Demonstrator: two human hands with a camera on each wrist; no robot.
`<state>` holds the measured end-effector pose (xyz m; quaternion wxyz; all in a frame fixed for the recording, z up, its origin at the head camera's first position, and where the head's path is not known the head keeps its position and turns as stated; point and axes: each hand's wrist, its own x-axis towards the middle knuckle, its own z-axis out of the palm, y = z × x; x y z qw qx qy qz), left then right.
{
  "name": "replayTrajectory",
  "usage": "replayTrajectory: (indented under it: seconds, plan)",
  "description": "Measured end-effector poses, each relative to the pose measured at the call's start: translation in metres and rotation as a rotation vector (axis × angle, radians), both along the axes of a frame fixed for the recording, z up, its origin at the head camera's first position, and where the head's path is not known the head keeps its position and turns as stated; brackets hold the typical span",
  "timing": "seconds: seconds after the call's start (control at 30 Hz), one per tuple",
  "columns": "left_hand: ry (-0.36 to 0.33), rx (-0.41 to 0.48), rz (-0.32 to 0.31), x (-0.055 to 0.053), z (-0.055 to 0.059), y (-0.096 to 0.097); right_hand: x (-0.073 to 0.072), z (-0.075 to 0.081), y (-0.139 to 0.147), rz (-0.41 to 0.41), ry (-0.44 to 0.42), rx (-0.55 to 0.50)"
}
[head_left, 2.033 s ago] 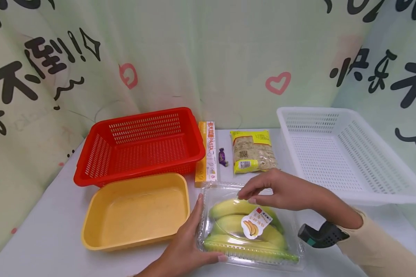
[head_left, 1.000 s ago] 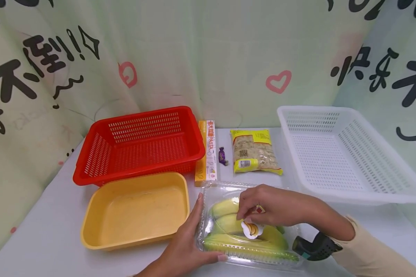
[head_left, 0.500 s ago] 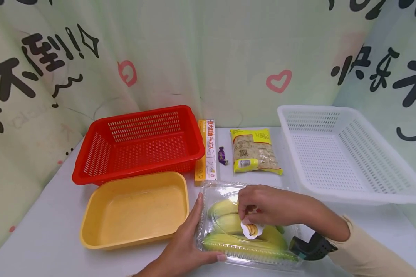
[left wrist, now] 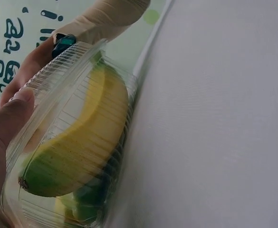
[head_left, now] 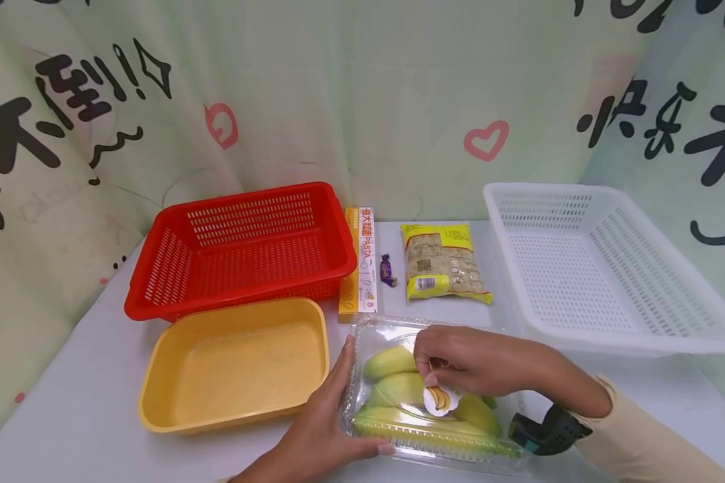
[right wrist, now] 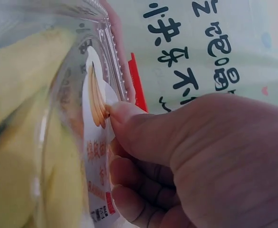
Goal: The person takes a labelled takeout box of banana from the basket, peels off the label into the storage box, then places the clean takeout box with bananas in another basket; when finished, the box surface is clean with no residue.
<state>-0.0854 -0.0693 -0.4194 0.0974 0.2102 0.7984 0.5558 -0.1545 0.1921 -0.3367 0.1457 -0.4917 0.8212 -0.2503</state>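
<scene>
A clear plastic clamshell box (head_left: 399,325) of bananas (head_left: 393,390) lies at the front of the table. My left hand (head_left: 329,419) grips its left side, the thumb (left wrist: 20,102) on the lid's edge in the left wrist view. On the lid is a white sticker (head_left: 440,401) with a banana picture. My right hand (head_left: 468,360) pinches at the sticker's edge, thumb (right wrist: 129,116) against it and the other fingers curled behind, as the right wrist view shows. In the head view this hand covers the sticker's upper part.
A yellow basin (head_left: 235,369) stands left of the box, with a red basket (head_left: 242,308) behind it. A pasta box (head_left: 358,268), a purple-wrapped candy (head_left: 387,271) and a yellow-and-clear food bag (head_left: 444,265) lie behind. To the right stands a white basket (head_left: 628,343).
My right hand has come down from the upper part of the lid onto the sticker, then made small movements there. The left hand keeps its hold on the box.
</scene>
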Motion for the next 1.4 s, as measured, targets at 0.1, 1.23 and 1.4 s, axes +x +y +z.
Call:
replayTrajectory:
  seconds: [0.1,1.23,1.4]
  plan:
    - [0.003,0.003,-0.003,-0.001,0.000,0.000,-0.001,-0.001,0.002,0.017,0.004,-0.018]
    - [0.002,-0.001,-0.001,-0.001,-0.003,0.001,0.000,-0.002,0.004,0.034,-0.039,-0.047]
    - [0.015,0.005,-0.001,-0.002,-0.002,0.000,0.003,-0.003,0.006,0.035,0.030,-0.079]
